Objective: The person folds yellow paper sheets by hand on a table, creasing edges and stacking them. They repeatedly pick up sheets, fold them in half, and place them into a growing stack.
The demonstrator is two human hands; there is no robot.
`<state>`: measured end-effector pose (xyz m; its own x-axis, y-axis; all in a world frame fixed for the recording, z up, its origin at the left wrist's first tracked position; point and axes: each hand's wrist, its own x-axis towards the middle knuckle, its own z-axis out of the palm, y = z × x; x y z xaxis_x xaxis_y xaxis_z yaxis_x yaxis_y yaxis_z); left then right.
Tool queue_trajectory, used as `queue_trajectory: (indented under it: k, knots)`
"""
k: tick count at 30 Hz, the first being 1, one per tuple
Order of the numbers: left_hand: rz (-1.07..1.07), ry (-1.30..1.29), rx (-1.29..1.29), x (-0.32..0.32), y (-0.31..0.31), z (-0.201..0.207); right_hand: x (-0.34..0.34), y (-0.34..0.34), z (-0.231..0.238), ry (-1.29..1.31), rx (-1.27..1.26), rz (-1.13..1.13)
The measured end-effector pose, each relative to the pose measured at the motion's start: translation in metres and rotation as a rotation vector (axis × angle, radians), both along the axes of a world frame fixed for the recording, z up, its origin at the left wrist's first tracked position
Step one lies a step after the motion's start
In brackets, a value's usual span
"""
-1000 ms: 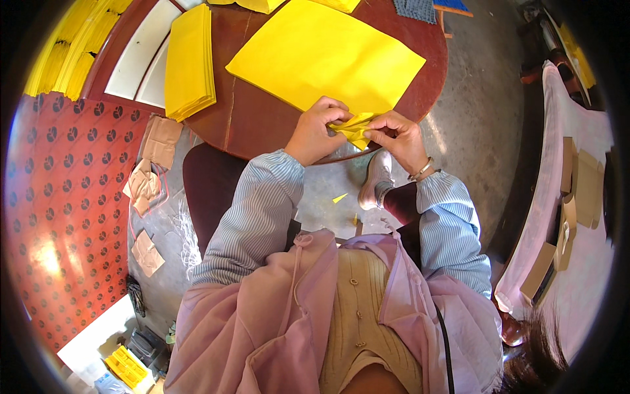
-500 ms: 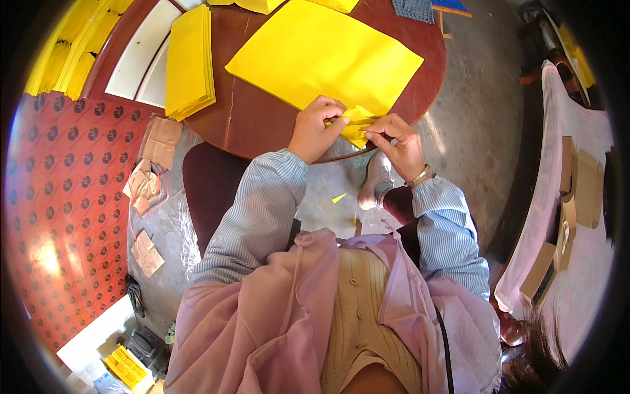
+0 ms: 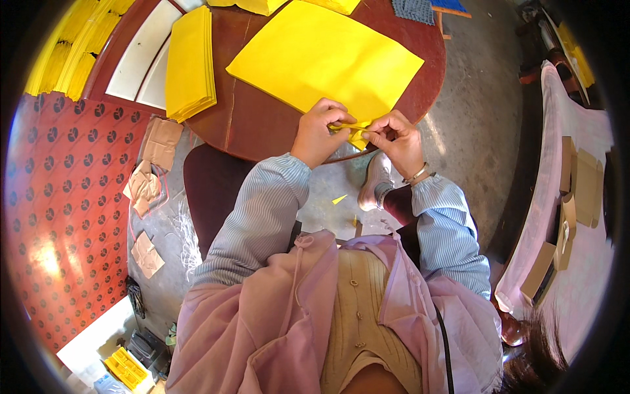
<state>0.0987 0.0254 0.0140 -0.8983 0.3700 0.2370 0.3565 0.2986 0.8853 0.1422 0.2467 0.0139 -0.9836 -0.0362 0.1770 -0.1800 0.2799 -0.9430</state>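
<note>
A large yellow sheet (image 3: 328, 56), which looks like felt or soft cloth, lies flat on the dark red round table (image 3: 256, 111). Its near corner is bunched up at the table's front edge between my two hands. My left hand (image 3: 320, 131) pinches the yellow fold from the left, thumb against fingers. From the right, my right hand (image 3: 396, 139) grips the same fold between thumb and forefinger. The fingers cover part of the fold, so I cannot tell how its layers lie. A bracelet circles my right wrist.
A neat stack of folded yellow sheets (image 3: 188, 65) stands on the table's left. More yellow bundles (image 3: 72, 46) are piled at the far left. Cardboard boxes (image 3: 567, 223) lie on a pink-covered surface at right. A small yellow scrap (image 3: 339, 199) lies on the floor below.
My fingers have drawn the yellow corner into a tighter, narrower fold. My left hand has shifted slightly right; the large sheet lies almost as before.
</note>
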Motion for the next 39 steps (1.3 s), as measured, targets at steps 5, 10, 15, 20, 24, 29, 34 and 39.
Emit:
queue_trajectory:
  k: [5,10,15,20,24,29,34,39]
  knots:
    - [0.084,-0.039,0.021,-0.002,0.003,-0.004,0.007,0.002,0.008,0.046,0.114,-0.013]
    - [0.065,-0.082,0.052,-0.004,0.0,-0.004,0.006,0.003,0.011,0.067,0.133,0.041]
    - [0.015,-0.079,0.006,-0.006,-0.006,-0.003,0.001,0.002,0.008,-0.03,0.064,0.01]
    - [-0.089,-0.037,0.046,-0.005,-0.008,-0.001,-0.001,0.001,0.006,-0.071,0.013,0.011]
    - [-0.024,-0.038,0.008,0.0,-0.001,0.001,-0.001,0.001,0.005,-0.059,0.017,0.007]
    - [0.079,-0.046,0.011,-0.001,0.003,-0.003,0.004,0.002,0.007,0.018,0.1,-0.022]
    - [0.073,-0.088,0.052,-0.004,0.001,-0.006,0.006,0.002,0.011,0.088,0.128,0.009]
    - [0.029,-0.089,0.029,-0.005,-0.004,-0.003,0.003,0.003,0.01,-0.026,0.065,0.014]
